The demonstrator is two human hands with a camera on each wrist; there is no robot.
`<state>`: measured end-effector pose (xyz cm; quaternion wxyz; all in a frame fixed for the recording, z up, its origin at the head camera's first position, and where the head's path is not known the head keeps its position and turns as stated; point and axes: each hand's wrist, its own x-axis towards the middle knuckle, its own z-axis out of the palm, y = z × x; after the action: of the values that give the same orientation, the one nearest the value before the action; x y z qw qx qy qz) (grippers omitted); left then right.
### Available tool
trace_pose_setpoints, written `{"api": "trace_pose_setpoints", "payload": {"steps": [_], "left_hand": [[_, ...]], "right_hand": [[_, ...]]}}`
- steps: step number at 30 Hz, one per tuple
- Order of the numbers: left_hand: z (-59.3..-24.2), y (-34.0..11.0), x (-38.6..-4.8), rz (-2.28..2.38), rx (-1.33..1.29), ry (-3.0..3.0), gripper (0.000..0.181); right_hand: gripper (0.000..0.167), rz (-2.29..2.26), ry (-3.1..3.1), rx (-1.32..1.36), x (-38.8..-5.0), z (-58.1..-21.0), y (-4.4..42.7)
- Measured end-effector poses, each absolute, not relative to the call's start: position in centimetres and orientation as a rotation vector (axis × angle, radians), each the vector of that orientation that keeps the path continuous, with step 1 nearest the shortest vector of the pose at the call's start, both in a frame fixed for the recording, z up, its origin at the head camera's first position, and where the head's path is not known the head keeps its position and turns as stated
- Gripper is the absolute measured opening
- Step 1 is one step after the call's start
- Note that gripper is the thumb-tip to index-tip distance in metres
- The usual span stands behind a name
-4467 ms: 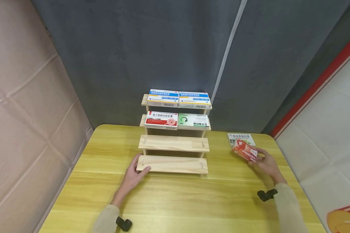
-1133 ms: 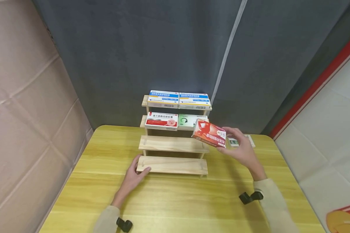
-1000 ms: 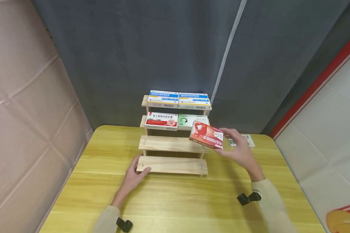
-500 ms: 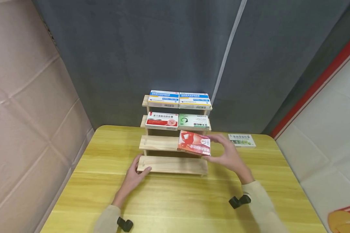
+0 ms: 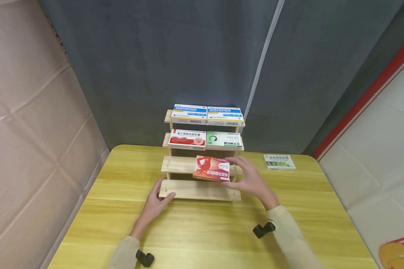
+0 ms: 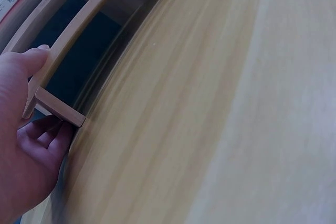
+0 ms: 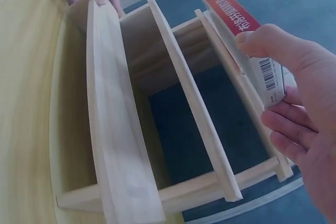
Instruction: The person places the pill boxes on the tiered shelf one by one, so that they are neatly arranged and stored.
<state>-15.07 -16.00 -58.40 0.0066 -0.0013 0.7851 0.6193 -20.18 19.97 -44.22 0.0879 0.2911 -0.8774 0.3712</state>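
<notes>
A stepped wooden display rack stands on the table. My left hand grips the left end of its lowest step, thumb along the front edge; in the left wrist view, the fingers curl round the side support. Between thumb and fingers, my right hand pinches the right end of a red medicine box. This box is over the second step from the bottom, slightly tilted; whether it touches the wood I cannot tell. The right wrist view shows its barcoded end by my fingers.
Two blue-and-white medicine boxes lie on the top step. Below them are a red-and-white box and a green-and-white box. Another white-and-green box lies on the table at right. A dark curtain hangs behind.
My right hand has carried the red box from beside the white-and-green box on the table leftward to the rack's second-lowest step. My left hand has stayed on the rack.
</notes>
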Motion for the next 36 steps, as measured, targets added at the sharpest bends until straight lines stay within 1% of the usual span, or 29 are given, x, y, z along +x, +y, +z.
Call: {"api": "trace_pose_setpoints", "payload": {"steps": [7,20,30,36], "left_hand": [[-58.4,-15.9,-15.1,1.959,-0.006,2.439,0.086],[-58.5,-15.9,-15.2,1.948,-0.008,2.469,0.086],[-58.6,-15.9,-15.2,1.951,0.02,2.486,0.084],[-58.4,-15.9,-15.2,1.95,-0.005,2.466,0.084]], "right_hand": [[0.083,1.053,-2.656,0.843,-20.8,-45.1,17.8],[0.086,1.183,-2.739,0.805,-22.0,-46.3,13.5],[0.087,1.176,-2.783,0.739,-22.6,-46.9,12.0],[0.087,1.141,-2.78,0.742,-23.2,-47.3,11.5]]}}
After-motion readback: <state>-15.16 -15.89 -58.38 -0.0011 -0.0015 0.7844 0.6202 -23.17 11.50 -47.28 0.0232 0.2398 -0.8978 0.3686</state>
